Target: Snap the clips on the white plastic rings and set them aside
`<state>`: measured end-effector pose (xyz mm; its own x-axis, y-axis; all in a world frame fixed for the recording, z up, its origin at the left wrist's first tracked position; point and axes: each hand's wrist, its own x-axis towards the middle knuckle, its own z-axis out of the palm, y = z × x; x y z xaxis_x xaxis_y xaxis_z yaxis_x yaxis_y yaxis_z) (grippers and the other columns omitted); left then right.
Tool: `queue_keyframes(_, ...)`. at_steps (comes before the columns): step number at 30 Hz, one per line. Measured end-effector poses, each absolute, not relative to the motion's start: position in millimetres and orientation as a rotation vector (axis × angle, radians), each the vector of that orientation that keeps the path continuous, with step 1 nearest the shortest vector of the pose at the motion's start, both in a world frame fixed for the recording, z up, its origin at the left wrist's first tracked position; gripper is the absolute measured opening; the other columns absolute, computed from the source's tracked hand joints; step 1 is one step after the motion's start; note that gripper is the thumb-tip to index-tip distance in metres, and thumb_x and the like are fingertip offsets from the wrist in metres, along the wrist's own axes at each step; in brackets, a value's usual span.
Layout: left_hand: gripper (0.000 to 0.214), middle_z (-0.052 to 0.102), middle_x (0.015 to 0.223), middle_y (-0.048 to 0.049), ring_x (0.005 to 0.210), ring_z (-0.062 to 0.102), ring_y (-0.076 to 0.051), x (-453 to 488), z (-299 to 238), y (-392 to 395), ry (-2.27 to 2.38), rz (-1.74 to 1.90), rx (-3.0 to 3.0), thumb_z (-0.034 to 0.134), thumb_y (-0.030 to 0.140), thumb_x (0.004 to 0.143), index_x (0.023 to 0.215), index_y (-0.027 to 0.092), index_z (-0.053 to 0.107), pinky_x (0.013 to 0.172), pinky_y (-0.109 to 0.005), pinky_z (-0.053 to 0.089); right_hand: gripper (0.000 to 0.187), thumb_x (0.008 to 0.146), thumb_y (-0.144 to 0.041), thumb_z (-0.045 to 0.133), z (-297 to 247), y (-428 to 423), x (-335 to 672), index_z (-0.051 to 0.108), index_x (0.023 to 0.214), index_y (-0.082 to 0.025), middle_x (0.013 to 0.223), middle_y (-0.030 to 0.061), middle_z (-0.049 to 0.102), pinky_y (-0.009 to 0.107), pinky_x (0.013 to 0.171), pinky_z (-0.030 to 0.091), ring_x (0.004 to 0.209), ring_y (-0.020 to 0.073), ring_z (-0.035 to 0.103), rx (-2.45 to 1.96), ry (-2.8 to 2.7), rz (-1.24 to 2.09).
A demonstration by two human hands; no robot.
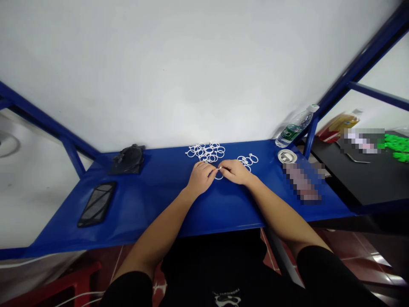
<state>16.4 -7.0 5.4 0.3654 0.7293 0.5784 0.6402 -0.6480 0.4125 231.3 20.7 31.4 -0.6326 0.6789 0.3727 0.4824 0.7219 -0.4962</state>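
My left hand (202, 175) and my right hand (235, 171) meet over the middle of the blue table, their fingertips pinched on one white ring (219, 178). The ring hangs below the fingertips; its small top part lies between them and is partly covered. Just beyond my hands lies a loose pile of white rings (208, 150), each with a small tab or loop. A smaller group of white rings (253, 158) rests by my right hand, partly hidden behind it.
A black phone (97, 204) and a crumpled black bag (128, 158) lie on the left of the blue table (153, 204). On the right are a roll of tape (286, 156), a water bottle (295, 128) leaning by the blue frame, and a blurred-out item. A white wall (191, 76) rises behind.
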Motion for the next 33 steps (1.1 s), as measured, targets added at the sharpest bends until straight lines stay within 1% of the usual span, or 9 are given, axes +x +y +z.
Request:
queue_keyframes(7, 0.025, 0.076, 0.108, -0.0042, 0.107, 0.067, -0.022, 20.0, 8.9, -11.4, 1.308, 1.032, 2.604, 0.049, 0.030, 0.109, 0.095, 0.022, 0.069, 0.116, -0.045, 0.039, 0.019, 0.086, -0.020, 0.051, 24.0, 24.7, 230.8, 0.070, 0.087, -0.018, 0.085, 0.0063, 0.075, 0.030, 0.071, 0.047, 0.074, 0.0198, 0.066, -0.889, -2.369, 0.470)
queue_keyframes(14, 0.024, 0.075, 0.111, -0.0039, 0.109, 0.066, -0.021, 20.2, 3.3, -9.4, 1.303, 0.990, 2.542, 0.052, 0.034, 0.109, 0.101, 0.024, 0.072, 0.114, -0.045, 0.040, 0.025, 0.090, -0.018, 0.045, 26.3, 25.2, 231.3, 0.070, 0.085, -0.019, 0.086, 0.0076, 0.073, 0.032, 0.075, 0.050, 0.077, 0.0211, 0.067, -0.848, -2.329, 0.419)
queue_keyframes(17, 0.021, 0.074, 0.116, -0.0051, 0.113, 0.066, -0.023, 11.9, -0.4, -2.4, 1.369, 1.041, 2.496, 0.058, 0.037, 0.106, 0.112, 0.025, 0.074, 0.112, -0.045, 0.042, 0.030, 0.089, -0.017, 0.046, 31.3, 27.0, 238.7, 0.074, 0.099, -0.019, 0.096, 0.0083, 0.077, 0.033, 0.081, 0.053, 0.087, 0.0225, 0.071, -0.942, -2.269, 0.356)
queue_keyframes(20, 0.024, 0.071, 0.127, -0.0090, 0.122, 0.063, -0.028, -0.3, -7.0, 8.1, 1.589, 1.035, 2.417, 0.065, 0.035, 0.102, 0.120, 0.024, 0.074, 0.112, -0.047, 0.043, 0.040, 0.090, -0.017, 0.047, 39.9, 32.2, 254.9, 0.076, 0.117, -0.018, 0.106, 0.0086, 0.079, 0.036, 0.089, 0.055, 0.096, 0.0240, 0.073, -1.117, -2.196, 0.264)
queue_keyframes(24, 0.034, 0.068, 0.136, -0.0116, 0.132, 0.057, -0.034, -11.3, -17.2, 18.6, 1.819, 0.864, 2.315, 0.073, 0.033, 0.095, 0.127, 0.025, 0.073, 0.117, -0.054, 0.039, 0.037, 0.093, -0.020, 0.049, 51.9, 40.2, 277.9, 0.079, 0.116, -0.020, 0.109, 0.0076, 0.081, 0.038, 0.090, 0.056, 0.101, 0.0263, 0.074, -1.400, -2.214, 0.228)
queue_keyframes(26, 0.030, 0.068, 0.134, -0.0106, 0.131, 0.057, -0.034, -12.5, -20.4, 20.4, 1.838, 0.800, 2.304, 0.074, 0.033, 0.095, 0.124, 0.027, 0.074, 0.119, -0.058, 0.035, 0.038, 0.094, -0.020, 0.052, 55.3, 42.4, 284.7, 0.078, 0.121, -0.021, 0.113, 0.0077, 0.080, 0.038, 0.090, 0.057, 0.104, 0.0270, 0.074, -1.529, -2.199, 0.205)
queue_keyframes(29, 0.013, 0.070, 0.130, -0.0083, 0.129, 0.058, -0.032, -11.3, -22.7, 20.5, 1.835, 0.778, 2.318, 0.072, 0.032, 0.097, 0.108, 0.028, 0.077, 0.120, -0.061, 0.029, 0.037, 0.095, -0.023, 0.055, 56.8, 43.5, 287.6, 0.076, 0.126, -0.022, 0.118, 0.0081, 0.079, 0.038, 0.090, 0.057, 0.105, 0.0273, 0.073, -1.627, -2.124, 0.163)
queue_keyframes(31, 0.008, 0.071, 0.127, -0.0073, 0.126, 0.058, -0.031, -10.5, -23.2, 20.3, 1.819, 0.786, 2.337, 0.071, 0.030, 0.098, 0.096, 0.027, 0.078, 0.118, -0.061, 0.031, 0.035, 0.096, -0.025, 0.056, 56.2, 43.3, 285.5, 0.076, 0.125, -0.021, 0.118, 0.0083, 0.079, 0.037, 0.090, 0.057, 0.105, 0.0274, 0.073, -1.606, -2.097, 0.161)
queue_keyframes(33, 0.011, 0.072, 0.126, -0.0073, 0.123, 0.060, -0.031, -10.2, -22.5, 20.1, 1.811, 0.834, 2.350, 0.069, 0.028, 0.099, 0.091, 0.026, 0.077, 0.113, -0.059, 0.036, 0.034, 0.097, -0.026, 0.057, 54.9, 42.0, 280.2, 0.076, 0.124, -0.021, 0.117, 0.0085, 0.079, 0.038, 0.089, 0.056, 0.103, 0.0267, 0.073, -1.540, -2.105, 0.192)
